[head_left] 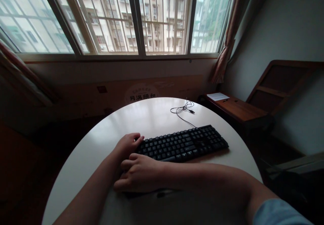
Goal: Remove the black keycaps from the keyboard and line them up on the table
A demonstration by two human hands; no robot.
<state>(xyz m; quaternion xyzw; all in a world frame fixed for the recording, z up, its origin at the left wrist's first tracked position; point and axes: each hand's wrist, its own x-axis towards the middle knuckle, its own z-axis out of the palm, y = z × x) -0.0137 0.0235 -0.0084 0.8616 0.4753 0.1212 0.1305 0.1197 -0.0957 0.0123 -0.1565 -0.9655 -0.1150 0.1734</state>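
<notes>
A black keyboard (182,144) lies slightly slanted on the white round table (83,161). At its left end is my left hand (129,143), with thumb and fingers closed on the far left corner. Crossing in front of the keyboard, my right hand (141,172) is curled near the same end. Whatever its fingers hold, if anything, is hidden. Below that hand a flat dark thing (158,194) shows on the table, partly covered by the forearm; its kind is unclear. The keyboard's thin cable (181,109) lies loosely coiled behind it, ending in a USB plug (191,111).
A barred window (162,19) spans the wall ahead, above a long cardboard box (177,85). On the right, a wooden chair or bench (243,110) holds a white paper (218,96) and small dark items. Curtains (224,59) hang at both sides.
</notes>
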